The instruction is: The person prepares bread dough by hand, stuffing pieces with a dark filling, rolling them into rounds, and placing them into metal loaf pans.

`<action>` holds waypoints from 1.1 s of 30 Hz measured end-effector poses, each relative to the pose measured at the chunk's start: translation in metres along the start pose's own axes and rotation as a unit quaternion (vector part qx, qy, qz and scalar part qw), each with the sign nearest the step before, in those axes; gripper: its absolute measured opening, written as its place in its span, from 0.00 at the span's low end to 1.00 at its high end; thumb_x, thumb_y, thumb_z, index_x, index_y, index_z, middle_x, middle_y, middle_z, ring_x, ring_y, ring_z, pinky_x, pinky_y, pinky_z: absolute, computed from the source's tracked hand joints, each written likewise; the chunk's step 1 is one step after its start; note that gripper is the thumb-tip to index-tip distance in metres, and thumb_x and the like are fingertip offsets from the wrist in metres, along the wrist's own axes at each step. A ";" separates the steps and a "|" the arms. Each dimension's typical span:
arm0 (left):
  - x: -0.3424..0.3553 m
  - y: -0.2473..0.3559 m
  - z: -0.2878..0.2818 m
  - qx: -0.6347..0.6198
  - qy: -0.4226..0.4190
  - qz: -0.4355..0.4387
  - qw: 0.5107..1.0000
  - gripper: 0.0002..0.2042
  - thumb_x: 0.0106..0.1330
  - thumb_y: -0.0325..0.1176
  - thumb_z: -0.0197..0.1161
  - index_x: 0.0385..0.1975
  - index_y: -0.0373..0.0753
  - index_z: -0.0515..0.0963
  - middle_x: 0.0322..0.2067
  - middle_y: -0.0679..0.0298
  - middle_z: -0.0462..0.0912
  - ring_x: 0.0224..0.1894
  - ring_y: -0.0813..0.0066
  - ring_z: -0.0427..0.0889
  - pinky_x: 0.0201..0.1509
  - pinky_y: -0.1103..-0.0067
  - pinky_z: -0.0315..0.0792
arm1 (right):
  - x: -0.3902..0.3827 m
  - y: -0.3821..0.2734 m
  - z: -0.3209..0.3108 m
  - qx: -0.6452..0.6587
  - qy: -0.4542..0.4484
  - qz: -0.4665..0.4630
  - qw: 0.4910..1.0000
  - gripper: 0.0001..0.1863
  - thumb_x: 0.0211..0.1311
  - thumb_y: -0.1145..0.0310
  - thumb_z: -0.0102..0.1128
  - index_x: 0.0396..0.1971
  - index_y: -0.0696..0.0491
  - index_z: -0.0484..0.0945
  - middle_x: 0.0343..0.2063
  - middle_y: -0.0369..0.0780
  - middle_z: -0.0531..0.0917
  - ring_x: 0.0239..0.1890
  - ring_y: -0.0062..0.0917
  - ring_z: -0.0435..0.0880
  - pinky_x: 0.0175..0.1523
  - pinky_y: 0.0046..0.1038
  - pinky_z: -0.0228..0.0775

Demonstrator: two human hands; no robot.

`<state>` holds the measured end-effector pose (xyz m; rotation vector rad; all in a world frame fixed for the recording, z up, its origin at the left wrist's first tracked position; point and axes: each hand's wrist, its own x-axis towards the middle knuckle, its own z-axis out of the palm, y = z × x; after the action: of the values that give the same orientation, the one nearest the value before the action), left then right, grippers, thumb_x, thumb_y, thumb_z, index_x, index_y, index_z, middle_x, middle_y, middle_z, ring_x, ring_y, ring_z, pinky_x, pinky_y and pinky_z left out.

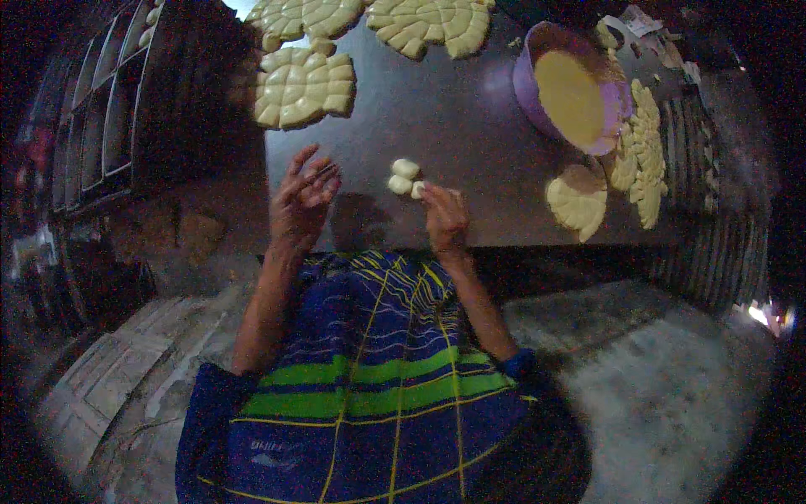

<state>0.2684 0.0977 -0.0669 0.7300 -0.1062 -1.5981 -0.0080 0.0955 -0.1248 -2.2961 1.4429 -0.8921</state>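
Close to the near edge of a metal-topped table (428,109), two small pale dough balls (405,169) lie against each other. My right hand (446,217) is just right of them, its thumb and fingers pinching a smaller dough piece (417,191) that touches the cluster. To the left, my left hand (304,200) hovers over the table edge with fingers spread and slightly curled, holding nothing. Beyond it lies a slab of dough (304,87) scored into many portions.
More scored dough slabs (430,25) lie at the far side. A purple bowl (526,92) of yellow liquid stands at the right, beside a rounded dough slab (576,202) and a strip of dough pieces (648,160). A dark rack (107,105) borders the left; stacked trays (729,185) border the right.
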 end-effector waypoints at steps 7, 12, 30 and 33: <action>-0.018 -0.003 -0.012 0.005 0.064 -0.008 0.998 0.28 0.62 0.31 0.60 0.63 0.38 0.62 0.48 0.58 0.74 0.50 0.65 0.74 0.56 0.72 0.70 | 0.015 -0.009 -0.010 -0.017 0.040 -0.006 0.999 0.20 0.44 0.75 0.68 0.42 0.51 0.81 0.44 0.37 0.82 0.45 0.34 0.78 0.51 0.37 0.70; 0.004 -0.007 -0.003 0.035 0.074 -0.033 0.996 0.27 0.63 0.33 0.61 0.62 0.38 0.63 0.47 0.59 0.75 0.50 0.67 0.74 0.57 0.72 0.69 | 0.060 0.080 -0.059 -0.123 0.113 0.162 0.973 0.13 0.56 0.76 0.57 0.42 0.55 0.81 0.41 0.42 0.83 0.44 0.39 0.79 0.51 0.40 0.68; 0.023 -0.106 0.124 0.271 0.036 0.013 0.962 0.22 0.62 0.36 0.64 0.54 0.37 0.69 0.45 0.59 0.78 0.49 0.65 0.77 0.58 0.70 0.69 | 0.069 0.252 -0.219 0.258 0.297 0.248 0.885 0.23 0.58 0.70 0.66 0.54 0.58 0.74 0.48 0.39 0.80 0.48 0.21 0.77 0.52 0.28 0.73; 0.026 -0.127 0.167 0.425 0.025 0.050 0.903 0.15 0.63 0.32 0.62 0.48 0.38 0.74 0.44 0.61 0.80 0.49 0.64 0.78 0.54 0.71 0.71 | 0.069 0.167 -0.211 0.355 0.237 0.293 0.855 0.19 0.58 0.76 0.64 0.51 0.59 0.76 0.47 0.39 0.80 0.48 0.23 0.78 0.55 0.26 0.71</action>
<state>0.0745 0.0404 -0.0051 1.4039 -0.8309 -1.3991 -0.2389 -0.0249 -0.0286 -1.0488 1.4968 -1.5068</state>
